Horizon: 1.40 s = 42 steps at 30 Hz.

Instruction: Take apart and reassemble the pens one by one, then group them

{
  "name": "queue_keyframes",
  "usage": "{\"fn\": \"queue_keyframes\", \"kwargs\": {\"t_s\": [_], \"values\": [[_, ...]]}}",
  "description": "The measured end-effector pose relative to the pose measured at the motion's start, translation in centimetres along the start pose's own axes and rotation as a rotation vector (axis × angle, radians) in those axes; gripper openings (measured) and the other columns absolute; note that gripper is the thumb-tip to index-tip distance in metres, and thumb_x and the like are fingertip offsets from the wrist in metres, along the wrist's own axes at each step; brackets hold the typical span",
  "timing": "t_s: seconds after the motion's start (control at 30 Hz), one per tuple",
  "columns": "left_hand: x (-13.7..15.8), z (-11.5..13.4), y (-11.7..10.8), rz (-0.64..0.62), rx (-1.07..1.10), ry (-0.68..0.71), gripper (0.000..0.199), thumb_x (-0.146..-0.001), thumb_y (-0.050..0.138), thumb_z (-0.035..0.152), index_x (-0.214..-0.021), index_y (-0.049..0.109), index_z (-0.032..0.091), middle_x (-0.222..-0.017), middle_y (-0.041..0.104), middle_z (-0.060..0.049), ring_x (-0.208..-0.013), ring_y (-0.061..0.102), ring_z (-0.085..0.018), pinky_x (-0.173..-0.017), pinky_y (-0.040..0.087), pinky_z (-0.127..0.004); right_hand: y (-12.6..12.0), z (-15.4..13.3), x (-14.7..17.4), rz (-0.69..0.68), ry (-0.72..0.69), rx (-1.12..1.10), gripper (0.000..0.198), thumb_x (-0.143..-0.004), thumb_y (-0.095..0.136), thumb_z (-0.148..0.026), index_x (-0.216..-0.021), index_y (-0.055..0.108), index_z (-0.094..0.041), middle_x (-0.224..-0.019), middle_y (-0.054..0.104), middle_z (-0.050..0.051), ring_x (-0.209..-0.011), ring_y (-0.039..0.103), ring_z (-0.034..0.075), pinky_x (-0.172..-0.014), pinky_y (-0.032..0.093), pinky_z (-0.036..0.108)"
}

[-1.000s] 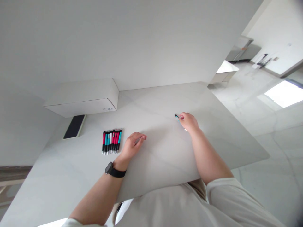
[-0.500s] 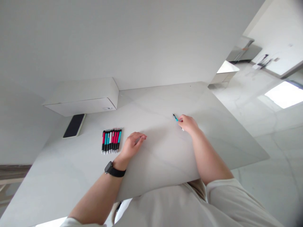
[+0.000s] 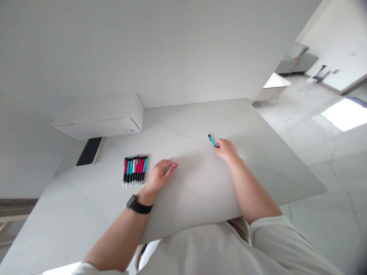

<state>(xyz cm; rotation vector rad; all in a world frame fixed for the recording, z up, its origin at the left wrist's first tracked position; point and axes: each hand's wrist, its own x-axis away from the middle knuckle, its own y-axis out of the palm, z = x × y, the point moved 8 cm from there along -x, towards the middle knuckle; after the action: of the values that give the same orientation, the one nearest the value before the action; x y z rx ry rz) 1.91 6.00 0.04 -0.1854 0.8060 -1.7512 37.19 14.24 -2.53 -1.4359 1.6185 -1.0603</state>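
My right hand (image 3: 226, 149) pinches a teal and black pen (image 3: 211, 140) near its lower end, over the right half of the table. The pen's black top points up and to the left, and its tip is hidden by my fingers. My left hand (image 3: 160, 175) rests on the table with its fingers loosely curved and a gap between thumb and forefinger; it holds nothing. Just left of it lies a neat row of several pens (image 3: 135, 170) in red, teal and white, side by side with their silver tips towards me.
A long white box (image 3: 100, 128) stands at the back left against the wall. In front of it lies a dark-screened phone (image 3: 90, 151). The white marbled table (image 3: 195, 198) ends on the right at a slanting edge above the tiled floor (image 3: 338, 164).
The pen in my right hand has shifted slightly up and left. More of its teal barrel shows, and the silver tip no longer sticks out below my fingers. My left hand is still.
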Motion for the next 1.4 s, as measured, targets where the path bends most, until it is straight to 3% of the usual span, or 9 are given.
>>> {"fn": "queue_keyframes", "kwargs": {"t_s": [0.37,1.0,1.2,1.3,1.4], "values": [[-0.1,0.0,0.1,-0.004,-0.016,0.003,0.031,-0.105,0.053,0.046,-0.101,0.077,0.026,-0.099,0.078,-0.007,-0.098,0.071,-0.024,-0.090,0.055,-0.039,1.4,-3.6,1.0,0.023,-0.077,-0.069,0.014,-0.087,0.070,-0.021,-0.100,0.071,-0.026,-0.099,0.075,0.006,-0.093,0.069,0.023,-0.086,0.052,0.036],[0.0,0.0,0.1,-0.015,-0.011,-0.008,0.028,-0.105,0.055,0.043,-0.101,0.077,0.026,-0.099,0.077,-0.007,-0.098,0.070,-0.024,-0.092,0.055,-0.040,1.5,-3.4,0.7,0.020,-0.070,-0.054,0.015,-0.089,0.068,-0.023,-0.104,0.071,-0.025,-0.100,0.074,0.007,-0.094,0.068,0.024,-0.087,0.051,0.036],[0.0,0.4,-0.3,0.011,0.002,0.014,0.029,-0.106,0.054,0.041,-0.102,0.077,0.025,-0.100,0.077,-0.008,-0.099,0.070,-0.024,-0.093,0.054,-0.039,0.6,-3.7,1.1,0.069,-0.095,-0.029,0.015,-0.091,0.068,-0.026,-0.106,0.070,-0.024,-0.101,0.074,0.008,-0.093,0.069,0.025,-0.083,0.050,0.035],[0.1,0.6,-0.8,0.039,-0.028,0.015,0.025,-0.105,0.054,0.037,-0.106,0.076,0.025,-0.102,0.077,-0.007,-0.099,0.069,-0.023,-0.093,0.054,-0.038,-0.2,-4.7,1.7,0.104,-0.152,-0.060,0.016,-0.092,0.068,-0.027,-0.108,0.071,-0.024,-0.102,0.075,0.008,-0.090,0.069,0.024,-0.083,0.051,0.035],[0.1,0.8,-1.6,0.117,-0.104,0.003,0.022,-0.104,0.056,0.035,-0.114,0.073,0.025,-0.102,0.075,-0.006,-0.096,0.068,-0.022,-0.091,0.053,-0.037,-0.3,-7.2,2.9,0.084,-0.311,-0.165,0.018,-0.095,0.065,-0.027,-0.112,0.071,-0.024,-0.104,0.075,0.007,-0.084,0.069,0.020,-0.084,0.051,0.034]]}}
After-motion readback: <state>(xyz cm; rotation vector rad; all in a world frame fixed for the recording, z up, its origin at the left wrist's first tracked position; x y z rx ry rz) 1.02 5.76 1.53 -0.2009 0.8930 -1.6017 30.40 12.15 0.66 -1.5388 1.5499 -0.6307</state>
